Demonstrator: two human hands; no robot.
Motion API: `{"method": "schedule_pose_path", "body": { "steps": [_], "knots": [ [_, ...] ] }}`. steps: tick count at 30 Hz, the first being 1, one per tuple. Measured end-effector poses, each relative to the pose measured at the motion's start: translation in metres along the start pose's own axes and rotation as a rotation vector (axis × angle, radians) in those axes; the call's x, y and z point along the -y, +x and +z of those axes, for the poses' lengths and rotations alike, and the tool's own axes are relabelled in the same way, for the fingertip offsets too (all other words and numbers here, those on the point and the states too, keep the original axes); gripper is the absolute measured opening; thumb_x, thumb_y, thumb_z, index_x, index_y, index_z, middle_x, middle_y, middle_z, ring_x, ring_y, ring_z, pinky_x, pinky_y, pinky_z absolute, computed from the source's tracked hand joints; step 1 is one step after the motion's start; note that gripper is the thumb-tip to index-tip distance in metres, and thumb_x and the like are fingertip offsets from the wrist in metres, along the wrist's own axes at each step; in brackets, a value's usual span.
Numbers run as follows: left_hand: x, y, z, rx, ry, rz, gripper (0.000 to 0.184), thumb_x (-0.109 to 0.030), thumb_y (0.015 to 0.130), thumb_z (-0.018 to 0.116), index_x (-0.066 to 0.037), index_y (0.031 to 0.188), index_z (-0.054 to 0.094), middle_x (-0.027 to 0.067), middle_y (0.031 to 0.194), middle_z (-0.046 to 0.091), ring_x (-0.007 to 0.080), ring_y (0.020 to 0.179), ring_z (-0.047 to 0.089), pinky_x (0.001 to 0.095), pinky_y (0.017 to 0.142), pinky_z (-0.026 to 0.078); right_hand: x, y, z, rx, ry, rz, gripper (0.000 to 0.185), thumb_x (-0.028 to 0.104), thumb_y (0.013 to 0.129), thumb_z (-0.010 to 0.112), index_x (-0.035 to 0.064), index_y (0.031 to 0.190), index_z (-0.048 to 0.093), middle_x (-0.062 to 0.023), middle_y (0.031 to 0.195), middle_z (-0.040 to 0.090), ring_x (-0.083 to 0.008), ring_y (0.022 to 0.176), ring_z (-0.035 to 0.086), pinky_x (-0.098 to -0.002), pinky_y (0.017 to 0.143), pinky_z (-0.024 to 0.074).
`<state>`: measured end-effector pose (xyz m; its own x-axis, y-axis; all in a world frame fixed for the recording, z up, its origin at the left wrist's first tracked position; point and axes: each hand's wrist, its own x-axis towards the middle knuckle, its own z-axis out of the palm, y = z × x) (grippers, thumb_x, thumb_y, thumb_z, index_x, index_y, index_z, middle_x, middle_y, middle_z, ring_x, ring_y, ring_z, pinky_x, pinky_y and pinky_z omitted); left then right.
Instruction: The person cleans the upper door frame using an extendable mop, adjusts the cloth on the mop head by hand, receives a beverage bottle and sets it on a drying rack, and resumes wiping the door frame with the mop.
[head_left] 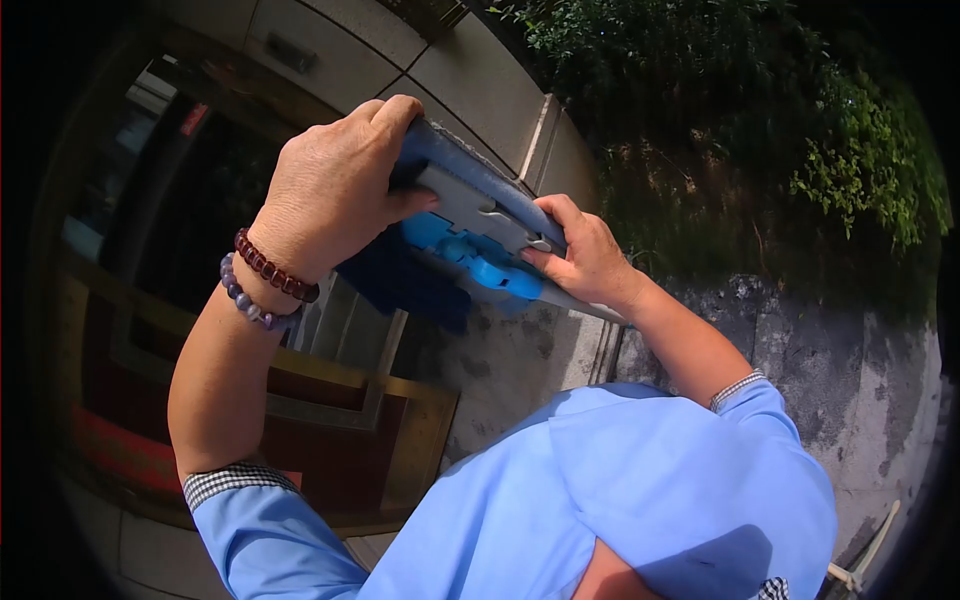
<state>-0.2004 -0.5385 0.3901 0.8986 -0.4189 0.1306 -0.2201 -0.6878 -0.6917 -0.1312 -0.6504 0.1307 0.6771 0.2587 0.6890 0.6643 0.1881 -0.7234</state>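
Both hands hold a flat mop head (470, 205) with a grey plate, metal-looking clips and a bright blue swivel joint (480, 268). A blue-grey pad (465, 150) covers its far side. My left hand (335, 180), with two bead bracelets at the wrist, grips the upper left end, fingers over the edge and thumb on the plate. My right hand (590, 255) pinches the pad's edge farther right, its thumb near a clip. Dark blue fabric (405, 280) hangs beneath the left end.
A tiled wall (470, 85) rises behind the mop head. At left is a doorway with a dark red and gold mat or panel (230, 400). Green shrubs (860, 160) grow at upper right, beside stained paving (780, 340). A pale stick-like thing (875, 545) lies at lower right.
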Motion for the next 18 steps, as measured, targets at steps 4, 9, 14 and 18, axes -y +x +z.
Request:
{"method": "schedule_pose_path", "body": {
  "steps": [4, 9, 14, 18],
  "knots": [
    [-0.005, 0.006, -0.007, 0.048, -0.024, -0.072, 0.057, -0.026, 0.064, 0.084, -0.009, 0.109, 0.054, 0.0087, 0.093, 0.065, 0.0287, 0.088, 0.065, 0.0365, 0.074, 0.052, 0.005, 0.009, -0.012, 0.085, -0.027, 0.057, 0.041, 0.023, 0.075, 0.075, 0.0043, 0.104, 0.053, -0.0153, 0.075, 0.064, -0.0308, 0.072, 0.066, -0.0394, 0.07, 0.0486],
    [-0.006, 0.005, -0.005, -0.037, -0.048, -0.042, 0.054, -0.026, 0.064, 0.084, -0.009, 0.105, 0.053, 0.0089, 0.091, 0.065, 0.0293, 0.086, 0.065, 0.038, 0.071, 0.051, 0.002, 0.015, -0.017, 0.137, -0.019, 0.097, 0.041, 0.023, 0.074, 0.078, 0.004, 0.101, 0.053, -0.0161, 0.075, 0.065, -0.0301, 0.072, 0.066, -0.0389, 0.069, 0.0484],
    [-0.011, -0.001, -0.002, -0.093, -0.042, -0.067, 0.052, -0.024, 0.064, 0.083, -0.01, 0.105, 0.054, 0.0085, 0.089, 0.065, 0.0296, 0.086, 0.065, 0.0383, 0.071, 0.051, 0.001, 0.015, -0.015, 0.146, 0.036, 0.104, 0.04, 0.021, 0.074, 0.078, 0.0041, 0.101, 0.053, -0.016, 0.078, 0.066, -0.0279, 0.073, 0.066, -0.037, 0.07, 0.0491],
    [-0.007, -0.005, 0.005, -0.076, -0.059, -0.113, 0.052, -0.025, 0.066, 0.082, -0.011, 0.107, 0.053, 0.0072, 0.093, 0.065, 0.0289, 0.088, 0.065, 0.0387, 0.073, 0.052, -0.01, 0.013, -0.004, 0.142, 0.073, 0.097, 0.042, 0.021, 0.075, 0.078, 0.0057, 0.106, 0.054, -0.0145, 0.082, 0.068, -0.027, 0.078, 0.067, -0.0363, 0.075, 0.0499]
  ]
}}
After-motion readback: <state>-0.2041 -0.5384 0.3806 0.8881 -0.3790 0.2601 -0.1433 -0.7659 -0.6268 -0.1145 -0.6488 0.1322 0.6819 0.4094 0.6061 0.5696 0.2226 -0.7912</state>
